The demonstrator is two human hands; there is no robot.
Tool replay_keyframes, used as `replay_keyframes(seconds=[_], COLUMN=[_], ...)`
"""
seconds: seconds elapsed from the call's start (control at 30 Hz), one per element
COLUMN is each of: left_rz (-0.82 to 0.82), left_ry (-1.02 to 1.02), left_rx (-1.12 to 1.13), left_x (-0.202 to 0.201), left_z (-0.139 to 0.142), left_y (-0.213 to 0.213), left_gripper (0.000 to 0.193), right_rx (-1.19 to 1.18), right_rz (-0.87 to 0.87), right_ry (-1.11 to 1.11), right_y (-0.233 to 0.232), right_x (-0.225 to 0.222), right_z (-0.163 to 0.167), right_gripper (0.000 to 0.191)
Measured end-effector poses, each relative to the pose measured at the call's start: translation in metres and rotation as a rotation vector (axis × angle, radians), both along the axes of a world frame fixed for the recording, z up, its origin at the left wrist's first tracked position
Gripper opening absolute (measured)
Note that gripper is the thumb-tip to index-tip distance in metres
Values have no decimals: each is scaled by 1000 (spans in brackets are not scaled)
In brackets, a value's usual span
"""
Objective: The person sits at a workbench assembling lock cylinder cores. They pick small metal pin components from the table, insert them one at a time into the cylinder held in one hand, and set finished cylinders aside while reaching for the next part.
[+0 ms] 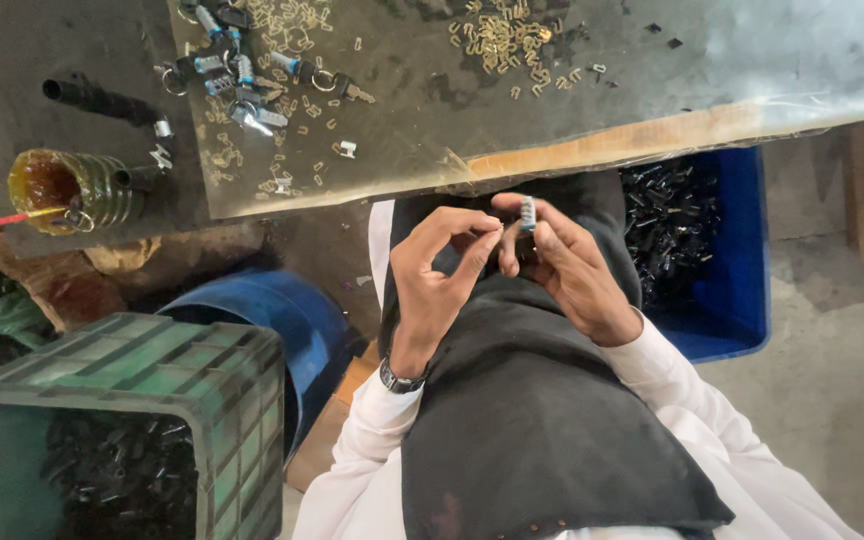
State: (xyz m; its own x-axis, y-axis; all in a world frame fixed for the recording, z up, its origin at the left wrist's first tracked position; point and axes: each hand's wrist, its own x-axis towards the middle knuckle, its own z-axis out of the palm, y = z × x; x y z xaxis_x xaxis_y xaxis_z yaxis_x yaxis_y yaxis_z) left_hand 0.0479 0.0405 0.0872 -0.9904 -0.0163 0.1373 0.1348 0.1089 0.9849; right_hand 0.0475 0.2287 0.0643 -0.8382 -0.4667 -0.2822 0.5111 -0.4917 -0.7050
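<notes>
A: What are the hands doing?

B: Both are raised over the lap, below the worktop (652, 100) edge. Right hand (572, 270) holds a small silver ribbed metal part (528, 213), w/ fingers clamped on it, thumb & forefinger. The part stands upright just above the fingertips.

A: And the left?

B: Left hand (442, 270) is just beside it, thumb & forefinger pinched together at the tips, touching or nearly touching the right hand's thumb. Can't tell if sth tiny sits in that pinch. A dark wristwatch (399, 379) is on the left wrist.

A: What's on the worktop?

B: Grey, scuffed surface w/ scattered small brass-coloured clips (500, 45) top centre, more at top left. A cluster of small silver and black lock-like pieces with rings (237, 80) lies at top left, well apart from the hands. Left edge: an amber ribbed plastic bottle (77, 188) lying on its side.

A: Around the person?

B: Blue plastic bin (742, 260) at right holds black small parts. Green plastic crate (152, 400) at lower left holds more black parts. Blue round drum (292, 320) sits between crate & lap. Person wears white sleeves, dark cloth over lap.
</notes>
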Motion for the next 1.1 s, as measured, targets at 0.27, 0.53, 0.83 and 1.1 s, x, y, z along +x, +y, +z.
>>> replay_keyframes(seconds=[0.27, 0.53, 0.83, 1.1], left_rz=[-4, 11, 28, 10], left_ry=[37, 175, 244, 315], left_rx=[-45, -228, -277, -388], left_x=[5, 4, 5, 0], left_z=[6, 5, 2, 6], left_y=[-5, -2, -3, -2], left_gripper=[14, 20, 21, 22], right_rx=[16, -73, 1, 168], right_rz=[-26, -26, -53, -74], right_ry=[14, -46, 19, 56], right_y=[-6, -9, -12, -8], right_x=[9, 9, 11, 9], right_z=[-5, -9, -12, -8], right_gripper=[33, 34, 31, 26])
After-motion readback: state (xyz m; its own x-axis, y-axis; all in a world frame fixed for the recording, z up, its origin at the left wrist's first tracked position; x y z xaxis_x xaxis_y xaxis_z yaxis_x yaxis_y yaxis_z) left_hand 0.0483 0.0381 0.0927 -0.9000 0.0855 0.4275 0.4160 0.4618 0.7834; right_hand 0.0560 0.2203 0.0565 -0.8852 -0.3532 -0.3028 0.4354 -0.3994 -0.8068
